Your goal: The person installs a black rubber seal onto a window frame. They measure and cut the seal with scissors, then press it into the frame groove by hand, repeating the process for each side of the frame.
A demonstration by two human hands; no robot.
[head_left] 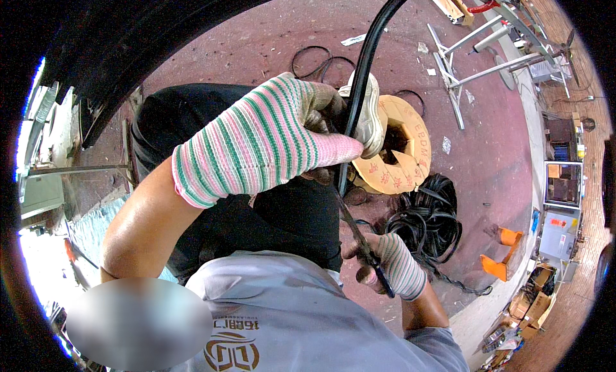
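Note:
My left hand, in a glove striped pink, green and white, pinches a black rubber strip between thumb and fingers. From the top edge the strip curves down through this grip, and its lower part is partly hidden by the hand. Lower right, my gloved right hand is closed around a long, narrow dark tool with a black handle end; its exact kind is unclear. The tool's upper end reaches close to the strip just under my left hand. Behind the strip shows a pale shoe.
A tan cardboard-faced reel lies on the reddish floor, beside a tangled heap of black strip. An orange bracket stands farther right. Beyond are a metal stand and cardboard boxes. A large black curved form fills the upper left.

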